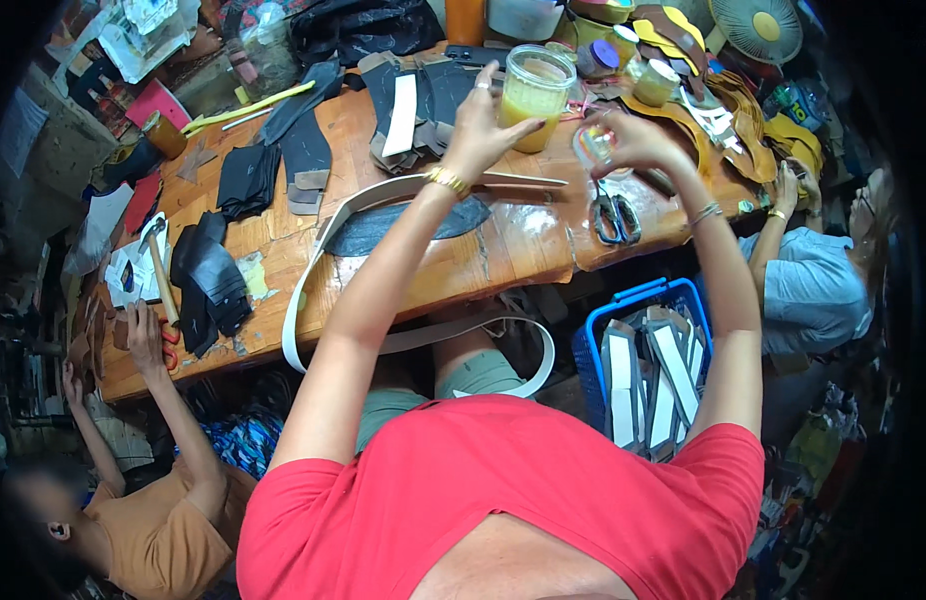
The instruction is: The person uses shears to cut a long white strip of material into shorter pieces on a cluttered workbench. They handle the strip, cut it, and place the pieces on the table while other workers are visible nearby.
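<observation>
My left hand (481,128) grips a clear plastic jar (539,88) of yellow, glue-like stuff. The thumb lies across the front of the jar, and its top looks uncovered. A gold watch (449,181) is on that wrist. To the right of the jar, my right hand (635,146) has its fingers curled round a small clear round piece with a coloured print, which looks like a lid (594,147). Scissors (617,218) with dark handles lie just below it. Under my left forearm are a long pale strip (335,222) and a dark oval piece (408,228).
Dark cut pieces (249,180), a hammer (161,270) and more jars (655,84) lie on the wooden table (528,240). A blue basket (593,350) of white-and-grey strips stands at my right. People work on the left (163,510) and the right (808,285). A fan (758,28) stands behind.
</observation>
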The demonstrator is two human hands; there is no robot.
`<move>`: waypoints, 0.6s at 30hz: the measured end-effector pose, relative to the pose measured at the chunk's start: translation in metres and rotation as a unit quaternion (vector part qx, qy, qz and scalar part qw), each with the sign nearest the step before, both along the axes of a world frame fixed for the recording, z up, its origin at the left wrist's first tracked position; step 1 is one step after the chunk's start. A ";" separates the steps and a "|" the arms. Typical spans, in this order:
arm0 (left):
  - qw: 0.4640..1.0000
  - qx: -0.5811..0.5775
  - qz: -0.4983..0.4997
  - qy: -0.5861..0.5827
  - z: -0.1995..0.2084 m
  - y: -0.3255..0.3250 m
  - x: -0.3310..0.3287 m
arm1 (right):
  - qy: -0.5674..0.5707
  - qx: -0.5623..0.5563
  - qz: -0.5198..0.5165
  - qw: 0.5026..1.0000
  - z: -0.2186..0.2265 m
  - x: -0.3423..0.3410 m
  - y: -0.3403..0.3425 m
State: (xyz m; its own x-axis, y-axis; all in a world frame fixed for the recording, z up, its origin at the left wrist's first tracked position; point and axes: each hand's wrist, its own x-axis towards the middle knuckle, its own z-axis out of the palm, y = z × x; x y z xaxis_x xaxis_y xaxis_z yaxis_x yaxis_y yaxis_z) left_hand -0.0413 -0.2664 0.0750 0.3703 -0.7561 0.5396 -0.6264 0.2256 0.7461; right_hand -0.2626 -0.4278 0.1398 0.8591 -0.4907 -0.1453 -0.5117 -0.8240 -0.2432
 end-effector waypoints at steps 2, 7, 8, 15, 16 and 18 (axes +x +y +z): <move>0.993 0.077 -0.053 -0.068 0.005 0.039 0.008 | -0.023 -0.069 0.017 0.997 -0.048 -0.002 -0.011; 0.954 0.075 0.017 -0.291 -0.032 0.127 0.027 | -0.250 -0.204 0.013 0.946 -0.033 0.030 -0.010; 0.946 0.083 0.038 -0.310 -0.034 0.139 0.029 | -0.272 -0.246 -0.005 0.930 -0.020 0.036 -0.013; 0.919 0.100 0.085 -0.373 -0.057 0.203 0.022 | 0.004 -0.273 0.058 0.960 0.024 0.114 0.001; 0.914 0.091 0.083 -0.386 -0.059 0.205 0.018 | 0.039 -0.266 0.045 0.962 0.022 0.118 -0.005; 0.904 0.075 0.083 -0.413 -0.062 0.208 0.009 | 0.106 -0.250 0.023 0.962 0.016 0.135 -0.020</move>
State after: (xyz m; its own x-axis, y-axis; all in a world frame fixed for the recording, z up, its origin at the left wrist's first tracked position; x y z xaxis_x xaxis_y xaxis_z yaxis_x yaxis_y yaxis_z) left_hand -0.0324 -0.0580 0.0128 0.0030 -0.8146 0.5800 -0.9997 0.0120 0.0220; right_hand -0.1278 -0.4477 0.1554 0.8587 -0.5070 -0.0747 -0.4667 -0.8339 0.2947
